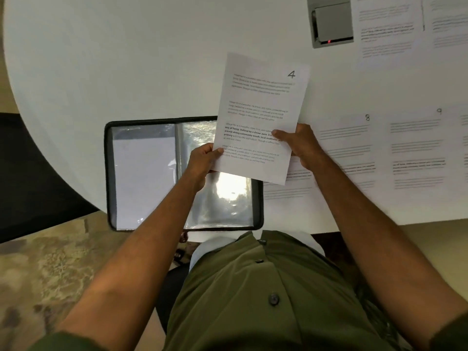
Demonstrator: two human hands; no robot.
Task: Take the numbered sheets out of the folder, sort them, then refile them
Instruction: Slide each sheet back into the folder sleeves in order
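- While both hands hold it up over the table, the sheet marked 4 (260, 117) is pinched at its lower part: the left hand (202, 162) grips the lower left edge with its thumb on the printed face, and the right hand (302, 145) grips the right edge with its thumb laid across the text.
- Fingers of both hands lie behind the paper and cannot be seen.
- Whether more than one sheet is in the grip cannot be told; only the top face shows.
- Printed lines on the sheet are too blurred to read in full; the handwritten 4 in its upper right corner is plain.
- Beneath the sheet and the left wrist lies the folder (182, 173), open flat on the white table (126, 59), with its near edge at the table edge. Glare on its clear sleeves hides what the right-hand pocket holds; the left pocket shows a pale sheet.
- To the right, flat on the table, lie a sheet marked 8 (347, 145) and a sheet marked 9 (417, 148), side by side; the right forearm covers part of the first.
- More printed sheets (387, 29) lie at the far right, cut off by the frame.
- A grey box with a red light (331, 24) sits just beside them.
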